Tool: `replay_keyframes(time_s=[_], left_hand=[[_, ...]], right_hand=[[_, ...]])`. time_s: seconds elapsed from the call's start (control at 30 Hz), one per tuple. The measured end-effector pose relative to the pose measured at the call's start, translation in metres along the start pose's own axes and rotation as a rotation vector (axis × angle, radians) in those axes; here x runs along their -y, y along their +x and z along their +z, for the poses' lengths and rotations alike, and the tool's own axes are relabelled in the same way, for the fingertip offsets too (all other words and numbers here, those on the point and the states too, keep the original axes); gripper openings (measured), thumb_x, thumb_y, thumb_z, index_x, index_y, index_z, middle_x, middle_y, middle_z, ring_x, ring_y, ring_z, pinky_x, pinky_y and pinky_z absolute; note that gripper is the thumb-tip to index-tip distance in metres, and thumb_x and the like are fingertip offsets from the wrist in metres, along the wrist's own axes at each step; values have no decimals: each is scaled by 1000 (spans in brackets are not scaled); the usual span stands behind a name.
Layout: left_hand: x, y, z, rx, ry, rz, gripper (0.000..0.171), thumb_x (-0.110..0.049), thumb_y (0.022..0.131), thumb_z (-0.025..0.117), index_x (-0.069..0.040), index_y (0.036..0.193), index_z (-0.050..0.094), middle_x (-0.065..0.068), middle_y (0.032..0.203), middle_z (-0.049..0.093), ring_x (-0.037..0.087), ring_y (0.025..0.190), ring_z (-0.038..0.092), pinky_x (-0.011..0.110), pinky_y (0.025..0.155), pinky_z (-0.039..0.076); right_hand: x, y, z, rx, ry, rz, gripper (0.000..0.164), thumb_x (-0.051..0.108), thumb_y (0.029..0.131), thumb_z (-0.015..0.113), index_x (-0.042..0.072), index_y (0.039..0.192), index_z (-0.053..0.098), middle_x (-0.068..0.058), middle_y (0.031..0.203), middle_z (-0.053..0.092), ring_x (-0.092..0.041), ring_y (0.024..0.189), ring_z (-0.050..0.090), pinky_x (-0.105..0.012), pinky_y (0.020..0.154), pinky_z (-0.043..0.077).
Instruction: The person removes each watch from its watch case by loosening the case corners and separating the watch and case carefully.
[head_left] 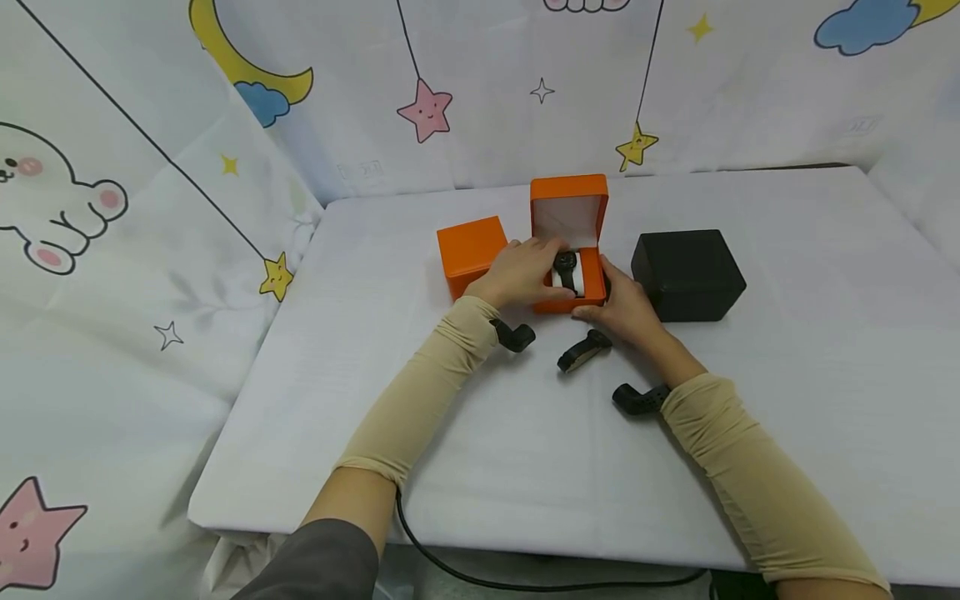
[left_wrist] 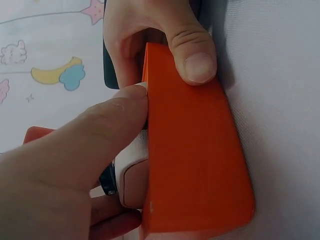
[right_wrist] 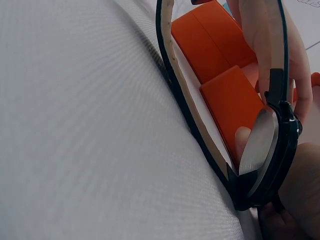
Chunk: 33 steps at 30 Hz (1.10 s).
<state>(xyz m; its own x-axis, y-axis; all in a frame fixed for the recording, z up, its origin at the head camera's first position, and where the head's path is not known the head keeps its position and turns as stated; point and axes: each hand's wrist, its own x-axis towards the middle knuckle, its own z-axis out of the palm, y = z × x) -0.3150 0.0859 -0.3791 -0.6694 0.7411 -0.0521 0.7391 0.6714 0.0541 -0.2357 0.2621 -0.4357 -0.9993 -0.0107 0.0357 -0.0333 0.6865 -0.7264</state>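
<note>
An orange watch box [head_left: 568,307] stands with its lid [head_left: 568,187] raised. Inside it a black wristwatch [head_left: 566,265] is wrapped round a white cushion [left_wrist: 136,182]. My left hand [head_left: 521,275] reaches in from the left, its thumb and fingers pinching the cushion at opposite ends. From the right, my right hand [head_left: 626,308] grips the box, the thumb lying on its front wall in the left wrist view. On the table near that hand lies a second black watch [head_left: 583,350]; its metal back [right_wrist: 259,142] shows close up in the right wrist view.
A closed orange box [head_left: 472,250] stands left of the open one, and a black box [head_left: 688,275] stands to the right. Black wrist devices [head_left: 637,400] are worn at both sleeves. A black cable [head_left: 480,581] hangs along the front edge of the white table [head_left: 315,433].
</note>
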Motion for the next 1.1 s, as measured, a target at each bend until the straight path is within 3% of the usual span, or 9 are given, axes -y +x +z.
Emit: replay_keyframes(time_s=[0.17, 0.47, 0.77, 1.1], left_hand=[[0, 0, -1, 28, 21, 4, 90, -71, 74, 48, -19, 143, 24, 0, 139, 41, 18, 126, 39, 37, 103, 32], [-1, 0, -2, 48, 4, -3, 85, -75, 73, 44, -23, 140, 32, -2, 138, 41, 16, 125, 37, 36, 102, 31], [-2, -1, -3, 18, -37, -2, 64, -63, 86, 36, -25, 137, 37, -5, 128, 52, 15, 117, 43, 33, 92, 37], [-2, 0, -2, -10, -53, -13, 66, -63, 83, 43, -22, 135, 40, -4, 129, 51, 13, 111, 46, 31, 90, 39]], right_hand=[[1, 0, 0, 1, 0, -4, 105, 35, 68, 77, 11, 146, 11, -16, 140, 37, -31, 123, 41, -48, 103, 31], [1, 1, 0, 3, 6, -7, 101, 35, 70, 75, 12, 146, 12, -16, 139, 38, -31, 123, 41, -48, 103, 31], [1, 0, 0, 3, 11, 9, 104, 33, 70, 76, 12, 146, 9, -18, 137, 39, -31, 119, 45, -47, 100, 35], [2, 0, -1, -1, 19, 12, 103, 32, 69, 77, 13, 146, 11, -15, 137, 41, -28, 118, 46, -46, 100, 35]])
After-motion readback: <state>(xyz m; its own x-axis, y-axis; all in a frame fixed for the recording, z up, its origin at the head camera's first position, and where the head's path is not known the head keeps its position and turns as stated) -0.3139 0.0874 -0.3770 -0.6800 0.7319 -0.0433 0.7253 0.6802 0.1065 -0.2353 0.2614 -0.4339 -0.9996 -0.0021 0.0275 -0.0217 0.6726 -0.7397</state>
